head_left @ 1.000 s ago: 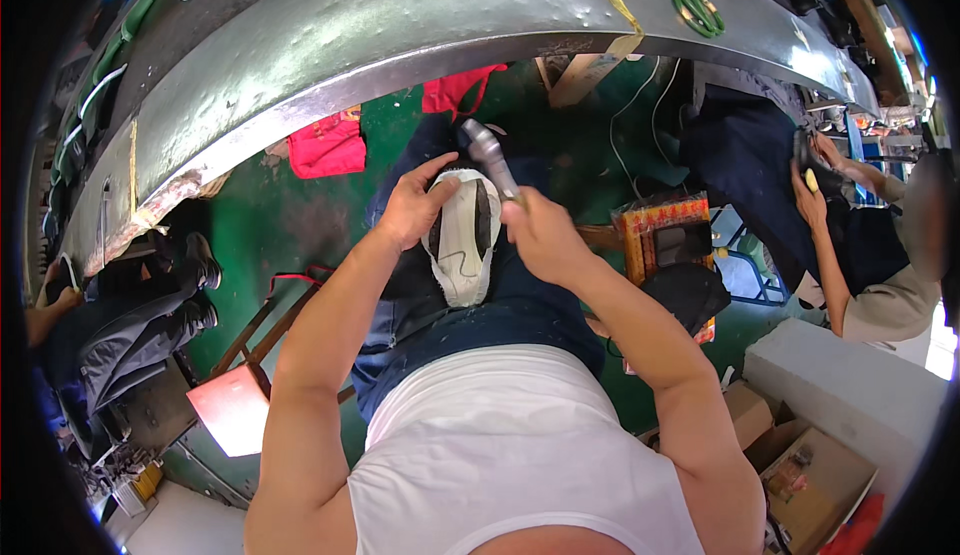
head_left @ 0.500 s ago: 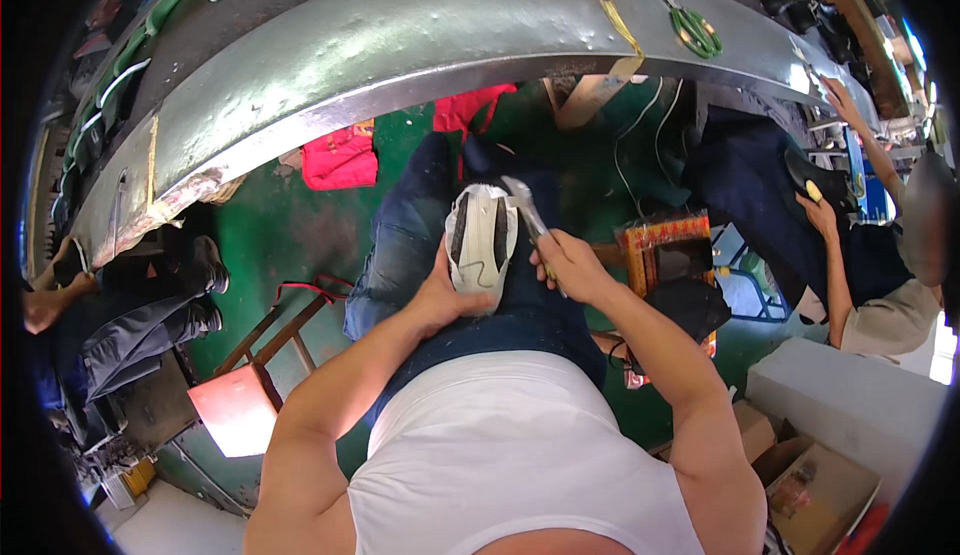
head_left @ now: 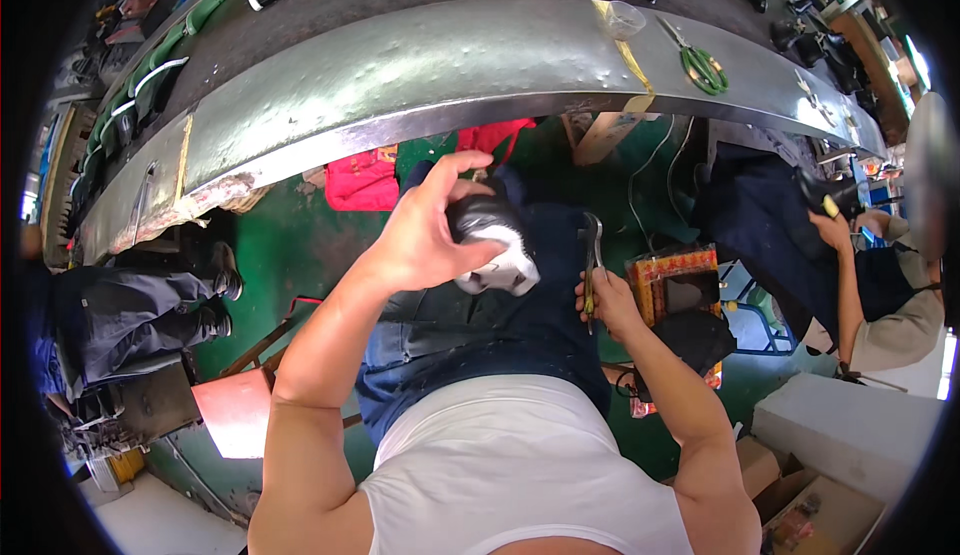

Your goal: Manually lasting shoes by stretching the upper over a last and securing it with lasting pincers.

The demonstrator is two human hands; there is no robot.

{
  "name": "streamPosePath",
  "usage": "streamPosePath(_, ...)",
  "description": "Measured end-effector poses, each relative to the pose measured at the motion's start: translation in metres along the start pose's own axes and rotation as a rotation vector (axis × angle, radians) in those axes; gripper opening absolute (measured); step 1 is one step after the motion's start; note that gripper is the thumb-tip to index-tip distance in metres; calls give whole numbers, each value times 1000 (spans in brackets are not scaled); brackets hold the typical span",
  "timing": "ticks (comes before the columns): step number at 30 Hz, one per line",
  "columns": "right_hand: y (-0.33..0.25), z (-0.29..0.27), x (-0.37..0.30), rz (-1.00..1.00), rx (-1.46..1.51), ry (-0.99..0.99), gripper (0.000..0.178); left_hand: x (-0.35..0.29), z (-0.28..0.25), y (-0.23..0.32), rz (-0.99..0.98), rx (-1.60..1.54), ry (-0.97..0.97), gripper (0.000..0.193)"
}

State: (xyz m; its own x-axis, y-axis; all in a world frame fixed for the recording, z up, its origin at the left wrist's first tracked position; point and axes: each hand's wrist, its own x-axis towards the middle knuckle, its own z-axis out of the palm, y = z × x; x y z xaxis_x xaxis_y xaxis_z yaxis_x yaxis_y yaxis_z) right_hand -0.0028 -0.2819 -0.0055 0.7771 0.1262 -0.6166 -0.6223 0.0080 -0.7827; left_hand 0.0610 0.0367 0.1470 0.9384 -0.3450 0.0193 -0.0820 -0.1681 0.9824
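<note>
My left hand point(head_left: 420, 235) is wrapped round a black shoe upper point(head_left: 478, 217) with a whitish underside, held up over my lap. The fingers reach over its far end and the thumb presses on the pale part; its sole face is mostly turned out of sight. My right hand point(head_left: 606, 301) grips a pair of metal pincers point(head_left: 594, 255) by the yellowish handles. Their curved head points away from me, beside my right thigh and apart from the shoe.
Ahead runs a metal-edged bench point(head_left: 400, 60) with green-handled scissors point(head_left: 703, 67) and a clear plastic cup point(head_left: 625, 21). A co-worker's arm point(head_left: 848, 285) is at right; another person's legs point(head_left: 150, 300) are at left. A pinkish stool point(head_left: 232, 410) stands near my left elbow.
My left hand has lifted and turned the shoe, so its black upper now shows instead of the pale sole. My right hand has drawn the pincers away from it, rightward and nearer me.
</note>
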Motion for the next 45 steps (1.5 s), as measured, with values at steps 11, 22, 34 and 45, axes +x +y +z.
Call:
streamPosePath(11, -36, 4, -29, -54, -515, -148, 23, -16, 63, -164, -431, 142, -62, 83)
streamPosePath(22, -64, 26, -5, 416, -124, -598, 29, -44, 77, -119, -332, 457, 173, 26)
streamPosePath(34, -78, 32, -31, -91, -988, -330, 23, -58, 80, -130, 63, 437, 268, 19)
streamPosePath(45, -107, 36, -33, -260, -1293, -474, 30, -60, 90, -118, 143, 476, 292, 8)
